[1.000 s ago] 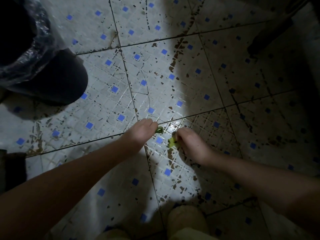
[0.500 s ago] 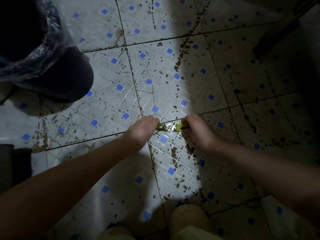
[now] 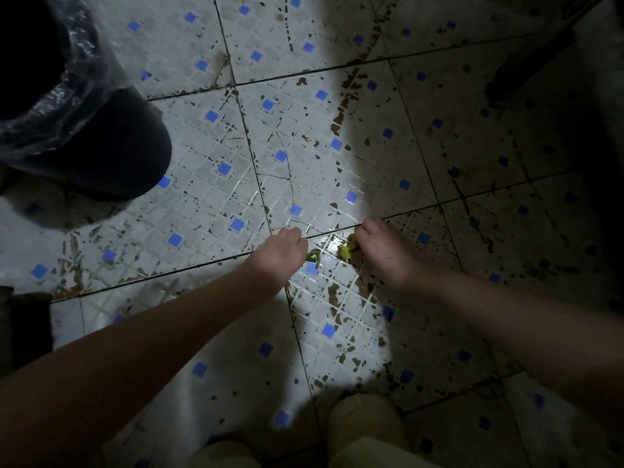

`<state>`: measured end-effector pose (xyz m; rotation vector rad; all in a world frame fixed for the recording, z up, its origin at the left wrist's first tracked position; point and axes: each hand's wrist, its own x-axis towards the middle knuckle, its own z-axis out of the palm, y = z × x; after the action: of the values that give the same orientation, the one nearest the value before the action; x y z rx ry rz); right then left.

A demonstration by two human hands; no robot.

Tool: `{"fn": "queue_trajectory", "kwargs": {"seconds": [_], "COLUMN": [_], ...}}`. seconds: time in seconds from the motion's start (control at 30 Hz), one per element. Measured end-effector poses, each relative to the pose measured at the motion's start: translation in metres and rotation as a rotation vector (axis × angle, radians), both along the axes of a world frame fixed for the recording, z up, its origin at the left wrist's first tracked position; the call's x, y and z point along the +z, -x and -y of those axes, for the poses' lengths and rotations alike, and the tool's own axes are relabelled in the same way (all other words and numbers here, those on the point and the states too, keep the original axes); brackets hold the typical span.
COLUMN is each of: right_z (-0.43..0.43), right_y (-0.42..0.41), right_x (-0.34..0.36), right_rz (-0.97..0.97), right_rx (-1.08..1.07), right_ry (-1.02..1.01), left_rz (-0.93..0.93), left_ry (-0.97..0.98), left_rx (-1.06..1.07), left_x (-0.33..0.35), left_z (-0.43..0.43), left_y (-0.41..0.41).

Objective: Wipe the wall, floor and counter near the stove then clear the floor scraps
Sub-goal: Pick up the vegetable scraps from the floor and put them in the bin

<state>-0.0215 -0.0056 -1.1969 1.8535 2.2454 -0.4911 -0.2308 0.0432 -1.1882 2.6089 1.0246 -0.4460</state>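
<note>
Both my hands reach down to the stained white floor (image 3: 236,184) with blue squares. My left hand (image 3: 280,255) is closed on a dark green scrap (image 3: 314,256) whose end sticks out past the fingers. My right hand (image 3: 381,248) pinches a yellow-green scrap (image 3: 345,252) that lies on the tile. The two scraps sit a short gap apart in a bright patch of light. Brown flecks and smears cover the tiles around them.
A dark bin (image 3: 101,143) lined with a clear plastic bag (image 3: 67,96) stands at the upper left. My light slippers (image 3: 364,430) show at the bottom edge. A dark object (image 3: 526,65) lies in shadow at the upper right, and another dark shape (image 3: 23,332) at the left edge.
My right hand moved up and away from me with the yellow-green scrap, level with the left hand. The left hand stayed closed on the green scrap. The camera drifted slightly.
</note>
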Motion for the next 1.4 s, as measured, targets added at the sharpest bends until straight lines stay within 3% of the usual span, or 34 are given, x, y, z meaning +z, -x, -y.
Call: {"fn": "queue_trajectory", "kwargs": {"seconds": [0.13, 0.3, 0.47, 0.63, 0.8, 1.07, 1.4], "right_z": [-0.001, -0.010, -0.030, -0.054, -0.064, -0.101, -0.150], "right_y": [-0.008, -0.022, -0.029, -0.025, -0.009, 0.025, 0.082], "right_x": [0.010, 0.033, 0.054, 0.071, 0.091, 0.125, 0.154], "right_rz": [-0.035, -0.162, -0.120, -0.201, -0.246, -0.143, -0.202], "right_rx": [-0.001, -0.133, -0.203, -0.316, -0.215, 0.018, 0.103], "right_ry": [-0.011, 0.067, 0.076, 0.028, -0.005, -0.140, -0.199], "left_rz": [-0.021, 0.083, 0.111, 0.123, 0.168, 0.147, 0.117], "left_ry": [-0.038, -0.052, -0.041, -0.169, -0.242, -0.418, -0.549], "left_rx": [-0.122, -0.057, -0.010, 0.002, 0.083, 0.180, 0.384], "left_x": [0.002, 0.013, 0.034, 0.046, 0.072, 0.111, 0.172], "left_z": [-0.004, -0.014, -0.023, -0.040, -0.059, -0.082, -0.087], "left_y": [-0.002, -0.004, -0.008, -0.004, 0.009, 0.061, 0.115]}}
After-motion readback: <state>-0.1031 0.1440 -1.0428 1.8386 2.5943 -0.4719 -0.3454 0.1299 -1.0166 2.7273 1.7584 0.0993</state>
